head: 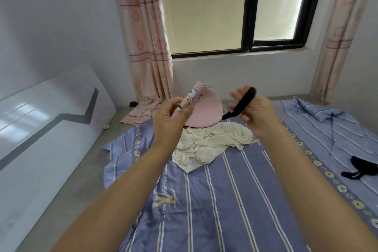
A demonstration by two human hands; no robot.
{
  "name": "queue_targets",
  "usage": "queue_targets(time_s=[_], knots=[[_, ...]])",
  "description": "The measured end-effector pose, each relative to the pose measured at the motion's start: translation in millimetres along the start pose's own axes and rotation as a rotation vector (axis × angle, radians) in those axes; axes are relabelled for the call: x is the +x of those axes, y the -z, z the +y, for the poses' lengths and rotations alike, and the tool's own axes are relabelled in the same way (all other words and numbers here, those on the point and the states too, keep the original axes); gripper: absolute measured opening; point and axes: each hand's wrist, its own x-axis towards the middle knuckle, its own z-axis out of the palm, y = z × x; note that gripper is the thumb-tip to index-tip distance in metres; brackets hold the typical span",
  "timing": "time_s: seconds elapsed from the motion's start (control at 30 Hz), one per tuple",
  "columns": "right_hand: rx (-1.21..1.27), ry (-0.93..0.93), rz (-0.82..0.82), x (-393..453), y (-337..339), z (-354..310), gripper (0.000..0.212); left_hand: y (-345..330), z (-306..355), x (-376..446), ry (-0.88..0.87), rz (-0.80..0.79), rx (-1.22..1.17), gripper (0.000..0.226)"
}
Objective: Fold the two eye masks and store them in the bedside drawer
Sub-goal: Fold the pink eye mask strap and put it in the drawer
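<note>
Head view: hands hold pink eye mask (202,108) by its half-hidden black strap (243,102).

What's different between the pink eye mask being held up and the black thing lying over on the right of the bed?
The pink eye mask is pale pink with a cartoon print; the black item is plain black. The pink eye mask is lifted above the bed, with the left hand on its body and the right hand on its black strap; the black item lies untouched on the striped sheet. Both look like soft fabric.
</note>
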Motion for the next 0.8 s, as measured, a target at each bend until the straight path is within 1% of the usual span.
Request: queue_targets(time_s=[0.07,0.13,0.17,0.23,0.27,0.37,0.4,0.43,0.47,0.5,0.57,0.6,0.7,0.8], knots=[[-0.292,0.044,-0.077,0,-2,9,0.015,-1,5,1,0.023,-0.100,-0.061,0.039],[-0.457,0.123,-0.199,-2,-5,12,0.020,-2,8,4,0.119,-0.221,-0.122,0.038],[-0.466,0.138,-0.223,-3,-6,11,0.026,-2,9,6,0.181,-0.277,-0.182,0.036],[-0.362,0.114,-0.201,1,-5,17,0.032,-3,9,10,0.290,-0.332,-0.290,0.029],[-0.314,0.094,-0.176,2,-3,21,0.031,-4,10,11,0.321,-0.318,-0.295,0.027],[-0.271,0.095,-0.094,2,-3,35,0.021,-11,7,3,0.400,-0.127,-0.392,0.022],[-0.226,0.094,-0.069,2,-2,39,0.022,-16,5,-4,0.446,-0.078,-0.449,0.022],[-0.187,0.085,-0.049,1,-2,43,0.023,-21,2,-11,0.474,-0.057,-0.458,0.023],[-0.184,0.082,-0.044,0,-1,45,0.023,-25,0,-18,0.478,-0.065,-0.393,0.025],[-0.207,0.080,-0.057,0,-2,47,0.025,-27,-3,-22,0.446,-0.080,-0.263,0.026],[-0.230,0.076,-0.090,-4,-1,50,0.035,-25,-6,-22,0.320,-0.090,-0.032,0.029],[-0.210,0.072,-0.103,-5,0,51,0.036,-22,-6,-20,0.262,-0.105,0.055,0.031],[-0.149,0.108,-0.105,-7,6,48,0.032,-13,-4,-18,0.139,-0.228,0.241,0.035],[-0.134,0.114,-0.122,-5,6,46,0.034,-9,-2,-22,0.015,-0.323,0.406,0.052]])
